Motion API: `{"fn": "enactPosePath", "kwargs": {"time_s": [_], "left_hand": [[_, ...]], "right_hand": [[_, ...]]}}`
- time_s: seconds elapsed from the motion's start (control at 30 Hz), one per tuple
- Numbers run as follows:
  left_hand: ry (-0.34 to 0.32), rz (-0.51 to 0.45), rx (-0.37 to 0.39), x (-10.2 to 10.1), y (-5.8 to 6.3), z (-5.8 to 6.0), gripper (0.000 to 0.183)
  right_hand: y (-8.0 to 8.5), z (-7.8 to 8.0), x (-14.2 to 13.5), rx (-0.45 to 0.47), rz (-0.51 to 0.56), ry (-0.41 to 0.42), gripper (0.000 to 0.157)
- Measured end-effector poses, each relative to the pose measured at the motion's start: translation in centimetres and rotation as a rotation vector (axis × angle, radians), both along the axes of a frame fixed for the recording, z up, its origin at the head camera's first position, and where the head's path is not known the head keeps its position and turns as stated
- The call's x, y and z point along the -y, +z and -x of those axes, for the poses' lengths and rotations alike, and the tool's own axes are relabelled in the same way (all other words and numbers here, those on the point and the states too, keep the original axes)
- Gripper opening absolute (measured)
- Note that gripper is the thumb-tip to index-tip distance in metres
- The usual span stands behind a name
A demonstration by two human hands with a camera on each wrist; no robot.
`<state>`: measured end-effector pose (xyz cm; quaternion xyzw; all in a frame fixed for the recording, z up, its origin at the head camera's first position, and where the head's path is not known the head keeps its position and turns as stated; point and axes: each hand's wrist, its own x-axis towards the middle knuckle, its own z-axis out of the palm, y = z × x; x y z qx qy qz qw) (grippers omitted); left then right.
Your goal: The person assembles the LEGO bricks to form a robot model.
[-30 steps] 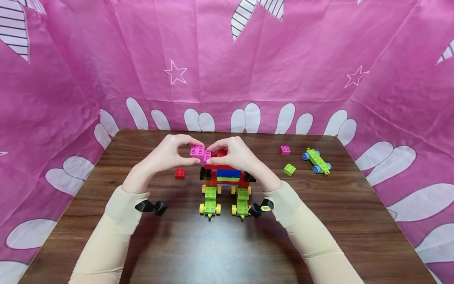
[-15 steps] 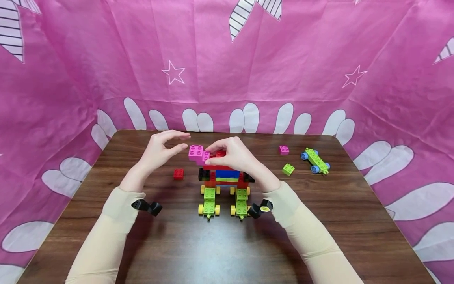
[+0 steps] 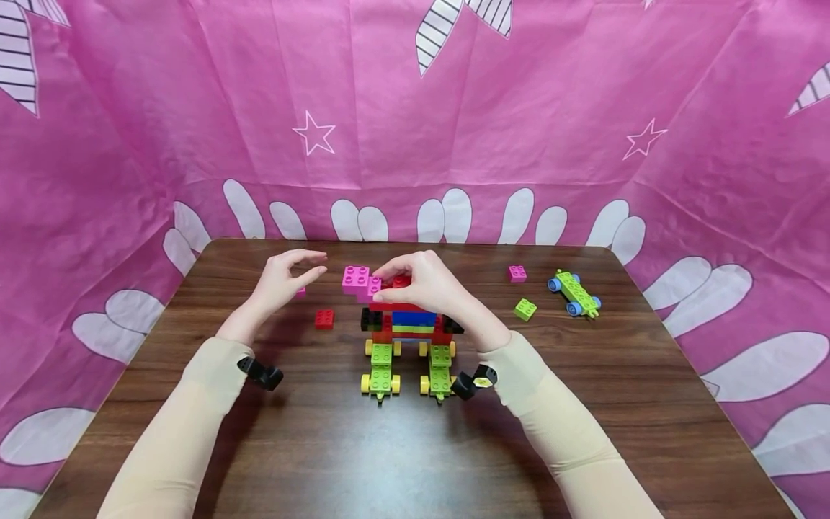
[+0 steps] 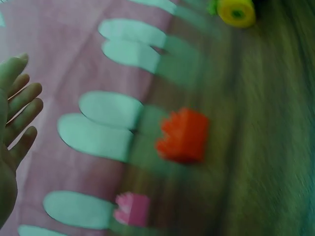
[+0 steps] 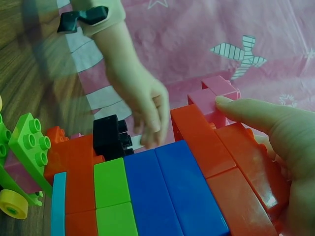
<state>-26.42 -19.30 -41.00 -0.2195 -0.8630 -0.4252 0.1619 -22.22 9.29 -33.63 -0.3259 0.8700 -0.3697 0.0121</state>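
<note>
A toy brick build (image 3: 415, 321) of red, blue, green and black blocks stands on two yellow-wheeled green bases (image 3: 381, 367). At its upper left end, a pink brick (image 3: 356, 278) overhangs another pink brick (image 3: 369, 290). My right hand (image 3: 428, 285) pinches the lower pink brick between thumb and fingers; a fingertip on it shows in the right wrist view. My left hand (image 3: 282, 281) hovers left of the build with fingers spread and nothing in them. Below it on the table lie a red brick (image 3: 324, 319) and a partly hidden pink brick (image 4: 134, 210).
To the right on the wooden table (image 3: 583, 404) lie a pink brick (image 3: 516, 274), a lime green brick (image 3: 525, 309) and a green wheeled base (image 3: 576, 293) with blue wheels. A pink patterned cloth (image 3: 389, 108) walls in the back and sides.
My left hand has let go of the upper pink brick and moved left, away from the build. My right hand keeps its hold in nearly the same place.
</note>
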Motion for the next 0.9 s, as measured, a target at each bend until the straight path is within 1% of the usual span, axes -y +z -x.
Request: {"fn": "enactPosePath", "kwargs": {"time_s": [0.13,0.23,0.33,0.4,0.57,0.77,0.9], "left_hand": [[0.035,0.009,0.045,1.0,-1.6,0.9,0.031],[0.045,0.027,0.091,1.7,-2.8,1.4,0.036],[0.05,0.061,0.144,2.4,-3.6,1.8,0.042],[0.055,0.08,0.165,2.7,-4.1,1.9,0.045],[0.077,0.114,0.175,3.4,-5.2,2.3,0.047],[0.077,0.131,0.221,4.3,-6.2,2.6,0.051],[0.068,0.121,0.205,4.9,-6.9,2.6,0.053]], "right_hand": [[0.0,0.0,0.0,-0.004,-0.002,0.001,0.033],[0.0,0.0,-0.1,-0.008,-0.005,0.002,0.033],[0.0,0.0,-0.1,-0.008,-0.005,0.002,0.033],[0.0,0.0,-0.1,-0.007,-0.003,0.002,0.033],[-0.1,0.0,-0.1,-0.003,0.004,0.006,0.033],[-0.1,0.0,-0.1,0.003,0.006,0.006,0.033],[-0.1,0.0,0.0,-0.002,0.005,0.007,0.033]]}}
